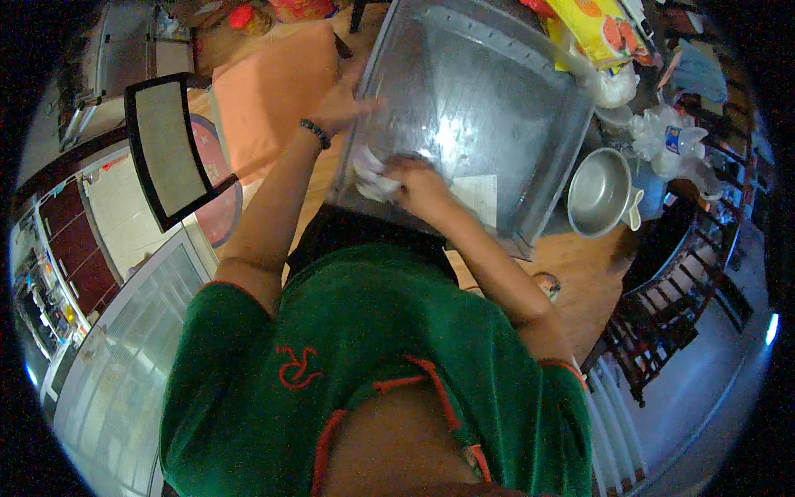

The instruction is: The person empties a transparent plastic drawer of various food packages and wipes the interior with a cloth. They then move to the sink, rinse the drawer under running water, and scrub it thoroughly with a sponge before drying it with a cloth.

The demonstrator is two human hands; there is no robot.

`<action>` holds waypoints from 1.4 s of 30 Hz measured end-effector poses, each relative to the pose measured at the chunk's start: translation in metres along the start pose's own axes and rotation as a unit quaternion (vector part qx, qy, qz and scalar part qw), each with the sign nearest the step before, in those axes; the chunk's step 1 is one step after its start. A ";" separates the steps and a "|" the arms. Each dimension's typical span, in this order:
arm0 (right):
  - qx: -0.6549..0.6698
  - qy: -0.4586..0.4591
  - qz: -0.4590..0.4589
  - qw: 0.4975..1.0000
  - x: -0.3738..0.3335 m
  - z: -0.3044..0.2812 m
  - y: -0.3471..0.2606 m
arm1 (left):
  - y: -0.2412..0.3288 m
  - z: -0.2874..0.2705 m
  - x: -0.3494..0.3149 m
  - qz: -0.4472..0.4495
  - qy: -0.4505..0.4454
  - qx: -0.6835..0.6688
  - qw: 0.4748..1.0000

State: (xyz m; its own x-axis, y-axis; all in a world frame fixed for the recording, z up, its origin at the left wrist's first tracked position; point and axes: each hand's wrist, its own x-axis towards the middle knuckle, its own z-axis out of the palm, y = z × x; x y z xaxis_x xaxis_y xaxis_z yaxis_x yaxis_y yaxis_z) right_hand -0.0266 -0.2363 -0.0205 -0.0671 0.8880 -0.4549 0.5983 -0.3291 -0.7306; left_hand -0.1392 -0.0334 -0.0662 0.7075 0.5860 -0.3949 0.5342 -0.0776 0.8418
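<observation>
A large grey see-through plastic bin (489, 99) lies tilted in front of me, light glaring off its smooth surface. My left hand (338, 106) grips its left edge, one finger stretched over the rim. Near the bin's lower left corner, my right hand (421, 189) is closed around a crumpled white cloth (377, 180) pressed against the bin. Motion blurs the cloth a little. A pale square sheet or label (478, 197) shows on the bin just right of that hand.
An orange-covered seat or board (277, 91) and a dark-framed chair back (170, 149) stand at left. To the right are a metal pot (598, 192), clear plastic bottles or bags (669, 141) and a yellow package (592, 33). Dark wooden railings (671, 315) lie farther right.
</observation>
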 end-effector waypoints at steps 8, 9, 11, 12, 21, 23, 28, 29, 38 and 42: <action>0.585 0.261 0.127 0.758 -0.089 -0.099 0.035 | 0.000 -0.006 -0.009 -0.049 -0.064 -0.383 0.920; 0.583 0.264 0.135 0.756 -0.110 -0.112 0.034 | -0.010 -0.022 -0.015 -0.067 -0.084 -0.419 0.902; 0.664 0.324 0.057 0.672 -0.139 -0.122 0.039 | -0.010 -0.048 -0.028 -0.095 -0.089 -0.439 0.889; 0.660 0.400 0.092 0.629 -0.154 -0.127 0.047 | -0.004 -0.062 -0.040 -0.104 -0.071 -0.426 0.896; 0.875 0.250 -0.105 0.401 -0.148 -0.169 0.043 | 0.081 -0.073 -0.107 -0.062 -0.064 -0.537 0.839; 0.873 0.190 -0.136 0.427 -0.135 -0.171 0.027 | 0.084 -0.059 -0.117 -0.026 -0.044 -0.566 0.823; 0.801 0.259 -0.163 0.515 -0.125 -0.153 0.000 | 0.087 -0.038 -0.126 -0.014 -0.062 -0.552 0.832; 0.800 0.246 -0.167 0.522 -0.123 -0.147 -0.005 | 0.096 -0.031 -0.137 0.001 -0.055 -0.563 0.825; 0.793 0.142 -0.222 0.549 -0.088 -0.119 -0.059 | 0.118 -0.035 -0.200 0.096 0.029 -0.586 0.804; 0.798 0.087 -0.222 0.554 -0.068 -0.077 -0.093 | 0.102 -0.052 -0.223 0.136 0.067 -0.592 0.792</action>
State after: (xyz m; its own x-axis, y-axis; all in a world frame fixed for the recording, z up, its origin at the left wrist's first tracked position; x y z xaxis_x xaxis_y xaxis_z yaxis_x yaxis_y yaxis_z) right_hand -0.0157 -0.2415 0.1177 0.2354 0.9672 -0.0953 -0.9229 0.1918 -0.3338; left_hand -0.2667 -0.1296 0.1266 0.6242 0.7638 -0.1643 -0.4933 0.5484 0.6752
